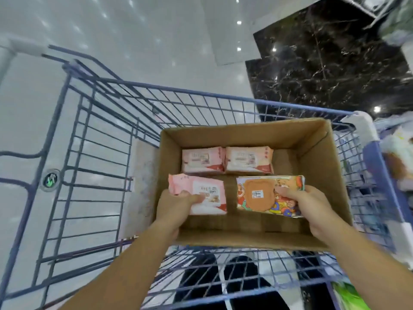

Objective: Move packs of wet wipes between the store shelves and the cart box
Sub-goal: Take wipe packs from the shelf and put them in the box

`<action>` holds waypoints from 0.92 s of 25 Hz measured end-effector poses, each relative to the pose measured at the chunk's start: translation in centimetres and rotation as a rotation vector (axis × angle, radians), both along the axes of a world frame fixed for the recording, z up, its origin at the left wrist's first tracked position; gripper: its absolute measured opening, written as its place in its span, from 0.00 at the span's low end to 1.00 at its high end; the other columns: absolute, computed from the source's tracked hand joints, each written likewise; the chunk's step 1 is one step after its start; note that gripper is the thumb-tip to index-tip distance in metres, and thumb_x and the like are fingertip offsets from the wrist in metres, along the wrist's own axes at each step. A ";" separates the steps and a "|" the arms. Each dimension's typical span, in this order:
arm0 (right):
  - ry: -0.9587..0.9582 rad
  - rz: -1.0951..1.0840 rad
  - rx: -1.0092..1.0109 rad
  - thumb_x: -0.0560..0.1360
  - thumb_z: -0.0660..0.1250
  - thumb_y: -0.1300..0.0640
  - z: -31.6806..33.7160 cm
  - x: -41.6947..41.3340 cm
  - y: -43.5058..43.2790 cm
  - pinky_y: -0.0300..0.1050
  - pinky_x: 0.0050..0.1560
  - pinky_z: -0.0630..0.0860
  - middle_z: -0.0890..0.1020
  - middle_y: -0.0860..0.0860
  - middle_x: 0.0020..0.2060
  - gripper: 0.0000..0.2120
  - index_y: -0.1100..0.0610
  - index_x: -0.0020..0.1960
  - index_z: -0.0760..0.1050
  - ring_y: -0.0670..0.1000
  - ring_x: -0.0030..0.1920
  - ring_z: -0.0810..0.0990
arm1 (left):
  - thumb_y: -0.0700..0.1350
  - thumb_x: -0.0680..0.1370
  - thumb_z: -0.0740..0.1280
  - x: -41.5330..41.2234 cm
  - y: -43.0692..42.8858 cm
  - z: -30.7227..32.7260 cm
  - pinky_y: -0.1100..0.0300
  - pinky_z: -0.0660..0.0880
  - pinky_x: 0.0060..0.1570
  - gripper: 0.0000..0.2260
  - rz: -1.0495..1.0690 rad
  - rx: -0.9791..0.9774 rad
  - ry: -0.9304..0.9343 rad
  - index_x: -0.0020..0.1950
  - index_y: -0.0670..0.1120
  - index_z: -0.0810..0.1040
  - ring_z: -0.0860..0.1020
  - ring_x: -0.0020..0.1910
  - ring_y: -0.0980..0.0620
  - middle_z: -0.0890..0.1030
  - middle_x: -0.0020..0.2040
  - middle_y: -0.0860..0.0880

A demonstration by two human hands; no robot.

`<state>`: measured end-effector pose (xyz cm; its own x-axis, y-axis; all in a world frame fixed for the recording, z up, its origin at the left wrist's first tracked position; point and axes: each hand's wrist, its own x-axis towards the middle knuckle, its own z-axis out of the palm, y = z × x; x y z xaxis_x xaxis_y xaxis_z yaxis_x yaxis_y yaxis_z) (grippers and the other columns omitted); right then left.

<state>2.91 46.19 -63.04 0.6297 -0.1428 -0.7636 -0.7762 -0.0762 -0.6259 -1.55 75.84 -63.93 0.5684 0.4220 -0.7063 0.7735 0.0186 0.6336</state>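
Observation:
An open cardboard box [243, 135] sits in the blue wire cart [93, 139]. Two pink wet wipe packs [202, 162] [249, 162] lie side by side on the box floor at its far side. My left hand [178, 204] grips a third pink pack [207, 195] by its left end, inside the box. My right hand [312, 204] grips a colourful cartoon-printed pack [263, 195] with a white price sticker by its right end, level with the pink one. Both held packs sit above the near half of the box.
The cart's left half holds nothing but wire mesh. Glossy white floor tiles and a black marble patch [330, 63] lie beyond the cart. Blurred shelf goods [400, 157] show at the right edge, and a green item [344, 296] at the bottom right.

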 end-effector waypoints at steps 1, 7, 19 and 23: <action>0.024 0.007 0.003 0.69 0.79 0.53 -1.6 0.5 0.4 0.49 0.48 0.81 0.88 0.53 0.42 0.19 0.57 0.56 0.79 0.54 0.43 0.88 | 0.42 0.68 0.81 0.2 0.1 -1.6 0.61 0.77 0.42 0.17 0.025 -0.030 0.026 0.53 0.50 0.80 0.83 0.48 0.55 0.85 0.49 0.52; 0.136 -0.006 0.018 0.70 0.77 0.53 -9.9 2.9 1.9 0.50 0.55 0.79 0.88 0.53 0.44 0.17 0.57 0.56 0.81 0.55 0.46 0.87 | 0.45 0.66 0.83 1.8 1.4 -10.5 0.54 0.82 0.53 0.29 0.030 -0.148 0.095 0.63 0.54 0.76 0.84 0.52 0.53 0.85 0.55 0.53; 0.133 -0.100 -0.198 0.79 0.68 0.45 -14.5 2.3 1.4 0.55 0.66 0.74 0.85 0.53 0.53 0.19 0.54 0.65 0.76 0.53 0.53 0.83 | 0.43 0.70 0.81 2.0 -2.0 -12.1 0.52 0.78 0.60 0.36 0.504 -0.138 0.145 0.75 0.51 0.70 0.81 0.59 0.54 0.81 0.64 0.53; 0.107 -0.015 -0.188 0.79 0.68 0.46 -14.9 2.3 2.7 0.52 0.61 0.77 0.85 0.50 0.50 0.15 0.52 0.61 0.76 0.51 0.52 0.84 | 0.45 0.77 0.74 2.2 -1.6 -13.8 0.52 0.82 0.52 0.10 0.817 -0.317 0.154 0.56 0.50 0.78 0.85 0.52 0.49 0.85 0.57 0.46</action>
<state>5.23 48.86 -77.93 0.5428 -0.2977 -0.7853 -0.8396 -0.1711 -0.5155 0.69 74.23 -77.69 0.0647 0.4262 -0.9023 0.5183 0.7584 0.3953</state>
